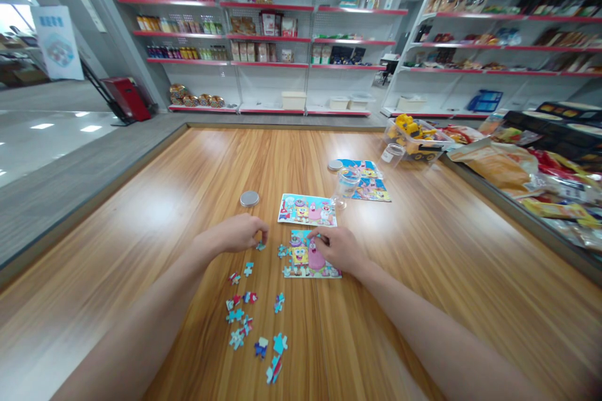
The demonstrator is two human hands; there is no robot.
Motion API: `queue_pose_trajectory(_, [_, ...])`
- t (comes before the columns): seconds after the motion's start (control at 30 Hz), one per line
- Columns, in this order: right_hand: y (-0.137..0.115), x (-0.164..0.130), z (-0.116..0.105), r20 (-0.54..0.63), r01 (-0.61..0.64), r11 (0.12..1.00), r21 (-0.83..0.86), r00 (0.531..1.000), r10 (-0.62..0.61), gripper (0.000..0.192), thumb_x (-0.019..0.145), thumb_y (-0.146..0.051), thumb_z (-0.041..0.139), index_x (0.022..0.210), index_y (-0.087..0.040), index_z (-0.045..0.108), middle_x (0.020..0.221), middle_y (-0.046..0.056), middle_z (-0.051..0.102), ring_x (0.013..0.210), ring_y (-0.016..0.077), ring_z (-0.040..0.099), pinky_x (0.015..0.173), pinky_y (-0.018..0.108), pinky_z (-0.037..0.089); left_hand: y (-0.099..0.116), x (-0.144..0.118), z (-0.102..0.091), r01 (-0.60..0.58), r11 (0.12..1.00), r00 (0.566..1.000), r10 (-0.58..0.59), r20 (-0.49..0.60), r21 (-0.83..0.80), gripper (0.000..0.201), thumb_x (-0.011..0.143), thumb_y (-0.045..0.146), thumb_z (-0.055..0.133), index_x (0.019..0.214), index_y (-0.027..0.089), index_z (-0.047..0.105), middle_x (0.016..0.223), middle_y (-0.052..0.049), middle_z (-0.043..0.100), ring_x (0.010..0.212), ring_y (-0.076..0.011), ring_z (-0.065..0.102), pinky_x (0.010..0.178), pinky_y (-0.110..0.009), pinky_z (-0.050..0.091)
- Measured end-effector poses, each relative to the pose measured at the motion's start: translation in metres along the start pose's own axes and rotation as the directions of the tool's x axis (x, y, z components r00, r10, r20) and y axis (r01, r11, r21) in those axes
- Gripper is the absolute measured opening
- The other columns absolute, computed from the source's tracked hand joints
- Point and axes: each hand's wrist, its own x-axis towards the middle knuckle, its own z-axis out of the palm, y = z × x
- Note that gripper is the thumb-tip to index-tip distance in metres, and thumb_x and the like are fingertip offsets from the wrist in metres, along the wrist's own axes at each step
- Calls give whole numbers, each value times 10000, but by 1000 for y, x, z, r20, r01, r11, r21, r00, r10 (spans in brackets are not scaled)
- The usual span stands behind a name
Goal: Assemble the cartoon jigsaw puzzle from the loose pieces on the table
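My left hand (239, 232) has its fingertips closed on a light-blue puzzle piece (260, 246) at the tabletop. To its right lies a partly joined jigsaw puzzle (301, 257) with yellow and pink cartoon figures. My right hand (339, 247) rests over the puzzle's upper right, thumb and forefinger bent together at its top edge; whatever is between them is hidden. Just behind the puzzle lies a printed picture card (308, 209) with matching figures. A loose piece (283, 250) sits at the puzzle's left edge. Several more loose pieces (236, 314) are scattered nearer to me on the left.
A round metal lid (249, 198) lies behind my left hand. Clear plastic jars (347, 185), another lid (335, 165) and more cartoon puzzles (374, 189) stand or lie at back right. Beyond them are a bin of yellow toys (416, 138) and snack packets (498, 160).
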Motion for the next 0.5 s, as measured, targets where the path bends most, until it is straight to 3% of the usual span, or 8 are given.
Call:
queue_pose_trajectory(0.3, [1,0,0,-1,2,1000,-7,1000,-2,238,789,-178,539,896,-244,742,521,-37,541,483,104,450,525,216,261,4,-4,-1,129,992,986,-129,105,8,145,614,177,702,756,192,723,743,-20,717,649,-165,603,561,-239,383])
queue_pose_trajectory(0.5, [0,0,-1,3,7,1000,-1,1000,-7,237,794,-180,539,900,-246,741,528,-37,541,495,105,459,533,216,268,6,-6,4,158,987,970,-151,189,-21,131,577,230,765,673,176,695,681,-5,684,593,-152,575,526,-235,362])
